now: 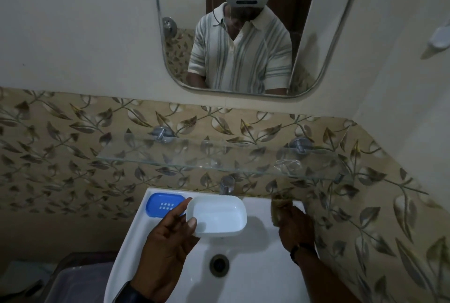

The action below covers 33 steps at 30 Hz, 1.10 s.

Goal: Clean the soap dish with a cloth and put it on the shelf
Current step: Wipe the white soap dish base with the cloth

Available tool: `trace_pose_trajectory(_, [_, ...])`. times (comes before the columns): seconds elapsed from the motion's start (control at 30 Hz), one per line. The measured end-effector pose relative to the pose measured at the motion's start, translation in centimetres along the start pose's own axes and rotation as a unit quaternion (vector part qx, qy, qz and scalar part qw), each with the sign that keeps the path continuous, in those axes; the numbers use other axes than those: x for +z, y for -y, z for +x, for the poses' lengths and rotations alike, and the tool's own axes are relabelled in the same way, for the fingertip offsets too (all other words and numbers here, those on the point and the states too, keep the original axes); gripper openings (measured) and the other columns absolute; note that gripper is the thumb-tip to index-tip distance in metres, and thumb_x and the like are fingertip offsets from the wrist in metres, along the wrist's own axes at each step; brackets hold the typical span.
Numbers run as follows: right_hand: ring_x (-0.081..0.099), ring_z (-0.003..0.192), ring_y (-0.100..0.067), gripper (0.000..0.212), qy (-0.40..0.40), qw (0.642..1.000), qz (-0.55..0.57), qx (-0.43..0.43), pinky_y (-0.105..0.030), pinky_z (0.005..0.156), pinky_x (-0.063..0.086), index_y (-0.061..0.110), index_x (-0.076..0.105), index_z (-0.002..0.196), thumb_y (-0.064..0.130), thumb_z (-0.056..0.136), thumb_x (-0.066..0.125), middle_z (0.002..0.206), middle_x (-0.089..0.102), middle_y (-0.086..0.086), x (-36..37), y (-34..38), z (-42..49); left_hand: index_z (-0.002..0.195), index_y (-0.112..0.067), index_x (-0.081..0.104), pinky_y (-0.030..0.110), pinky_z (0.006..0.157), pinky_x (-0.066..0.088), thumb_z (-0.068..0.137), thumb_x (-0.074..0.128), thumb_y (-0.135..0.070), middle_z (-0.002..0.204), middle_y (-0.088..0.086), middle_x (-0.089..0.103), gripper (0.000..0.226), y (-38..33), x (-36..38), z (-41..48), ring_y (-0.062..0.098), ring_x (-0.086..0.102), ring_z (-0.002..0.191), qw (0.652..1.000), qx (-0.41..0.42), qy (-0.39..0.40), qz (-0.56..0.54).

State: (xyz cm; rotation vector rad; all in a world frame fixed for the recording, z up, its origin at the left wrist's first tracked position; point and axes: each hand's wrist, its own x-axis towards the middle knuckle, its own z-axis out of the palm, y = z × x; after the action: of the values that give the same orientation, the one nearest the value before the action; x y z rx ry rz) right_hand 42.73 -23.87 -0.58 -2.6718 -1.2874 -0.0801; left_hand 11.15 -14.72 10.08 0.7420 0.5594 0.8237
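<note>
While my left hand (170, 237) pinches the white soap dish (216, 216) by its left rim over the sink (255, 266), my right hand (295, 226) bunches the cloth (280, 205). Hazard: this edge grip may slip. Far: glass shelf (219, 159), bare.

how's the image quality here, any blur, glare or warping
Head view: dim overall, corners darkest; the white dish in the left hand and the sink are the brightest parts. The right hand and its cloth are smeared by motion blur. The wide lens bows the mirror edges and the glass shelf. No strong glare.
</note>
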Motion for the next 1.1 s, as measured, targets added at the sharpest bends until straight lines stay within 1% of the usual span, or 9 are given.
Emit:
trace_pose_trajectory(0.03, [0.068,0.105,-0.046,0.037,-0.025,1.000,0.008,0.001,-0.059,0.088,0.054,0.000,0.075,0.109,-0.003,0.072,0.069,0.110,0.072,-0.024,0.1,0.0,-0.1,0.123,-0.014,0.070,0.033,0.070,0.063,0.075,0.071,-0.004,0.121,0.014,0.074,0.049,-0.1,-0.1,-0.2,0.029,0.073,0.106,1.000,-0.001,0.000,-0.001])
trace_pose_trajectory(0.1, [0.069,0.102,-0.048,0.038,-0.094,0.995,0.027,0.010,-0.061,0.089,0.054,-0.003,0.074,0.110,0.020,0.086,0.056,0.109,0.072,-0.027,0.2,0.2,-0.5,0.122,-0.014,0.071,0.032,0.071,0.063,0.072,0.074,-0.005,0.122,0.013,0.074,0.051,-0.5,-0.6,-0.7,0.029,0.073,0.107,1.000,0.002,-0.005,-0.005])
trace_pose_trajectory(0.2, [0.062,0.116,-0.045,0.073,-0.180,0.981,0.068,0.002,-0.056,0.102,0.046,0.000,0.067,0.126,0.048,0.104,0.017,0.127,0.065,-0.026,-1.1,2.2,-0.8,0.126,-0.015,0.069,0.032,0.075,0.062,0.069,0.078,-0.009,0.126,0.013,0.072,0.059,-0.9,-1.8,-1.4,0.027,0.071,0.112,1.000,0.006,-0.014,-0.003])
trace_pose_trajectory(0.37, [0.052,0.126,-0.044,0.057,-0.254,0.959,0.124,-0.027,-0.056,0.104,0.040,0.003,0.058,0.136,0.040,0.096,0.041,0.137,0.057,-0.025,-4.0,7.9,0.0,0.123,-0.021,0.072,0.030,0.079,0.061,0.070,0.080,-0.012,0.129,0.009,0.071,0.055,-1.7,-4.2,-2.1,0.024,0.070,0.115,1.000,0.015,-0.013,-0.001])
trace_pose_trajectory(0.47, [0.049,0.124,-0.043,0.062,-0.276,0.948,0.146,-0.063,-0.058,0.103,0.041,0.001,0.059,0.130,0.050,0.103,0.034,0.131,0.059,-0.027,-4.8,11.5,-0.1,0.124,-0.020,0.071,0.031,0.080,0.060,0.072,0.078,-0.010,0.130,0.008,0.071,0.053,-1.9,-5.9,-2.5,0.024,0.069,0.117,1.000,0.009,-0.012,-0.003])
trace_pose_trajectory(0.7, [0.046,0.122,-0.038,0.054,-0.276,0.942,0.123,-0.148,-0.052,0.108,0.032,0.012,0.047,0.136,0.050,0.103,0.031,0.129,0.058,-0.021,-5.0,17.3,-0.4,0.123,-0.022,0.071,0.034,0.081,0.061,0.068,0.083,-0.013,0.130,0.012,0.070,0.056,-3.2,-10.3,-3.5,0.028,0.068,0.118,1.000,0.002,-0.022,-0.016])
trace_pose_trajectory(0.93, [0.037,0.136,-0.032,0.061,-0.228,0.936,0.081,-0.255,-0.045,0.115,0.021,0.016,0.043,0.148,0.041,0.094,0.057,0.147,0.046,-0.012,-4.2,23.9,-0.9,0.119,-0.019,0.073,0.034,0.076,0.062,0.068,0.081,-0.010,0.125,0.015,0.072,0.052,-5.1,-14.1,-4.8,0.030,0.071,0.112,0.998,0.017,-0.051,-0.025])
trace_pose_trajectory(1.0, [0.033,0.144,-0.032,0.069,-0.189,0.939,0.081,-0.275,-0.043,0.117,0.018,0.013,0.043,0.150,0.031,0.089,0.070,0.154,0.044,-0.014,-3.4,25.7,-0.8,0.117,-0.017,0.074,0.034,0.075,0.062,0.068,0.080,-0.008,0.124,0.016,0.073,0.051,-5.6,-14.9,-5.3,0.031,0.072,0.110,0.998,0.025,-0.057,-0.026])
trace_pose_trajectory(1.1, [0.013,0.155,-0.028,0.078,-0.073,0.955,0.080,-0.278,-0.040,0.125,0.003,0.019,0.021,0.159,0.035,0.095,0.062,0.167,0.016,-0.011,-1.3,27.8,-0.5,0.112,-0.017,0.077,0.031,0.070,0.062,0.070,0.075,-0.005,0.119,0.015,0.075,0.044,-6.6,-15.9,-6.2,0.027,0.075,0.103,0.996,0.049,-0.072,-0.020])
